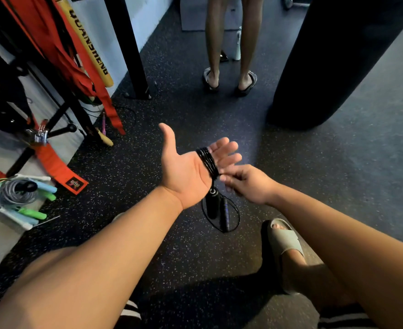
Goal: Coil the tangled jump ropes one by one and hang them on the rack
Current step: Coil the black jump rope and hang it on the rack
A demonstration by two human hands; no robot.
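Note:
A thin black jump rope [208, 161] is wound in several turns around the fingers of my left hand [186, 169], which is held palm up with straight fingers and the thumb spread. My right hand [245, 184] pinches the rope at the edge of the coil, beside the left palm. The rope's two black handles [215, 207] hang below my left hand, with a loose loop of cord around them. The rack [53, 108], a black frame at the left, carries red straps and a peg with a black knob.
A bundle of grey, blue and green jump ropes [22, 198] lies on a low ledge at the left. Another person's legs [229, 43] stand ahead. A black punching bag [333, 62] hangs at the right. My sandalled right foot [283, 243] is on the speckled rubber floor.

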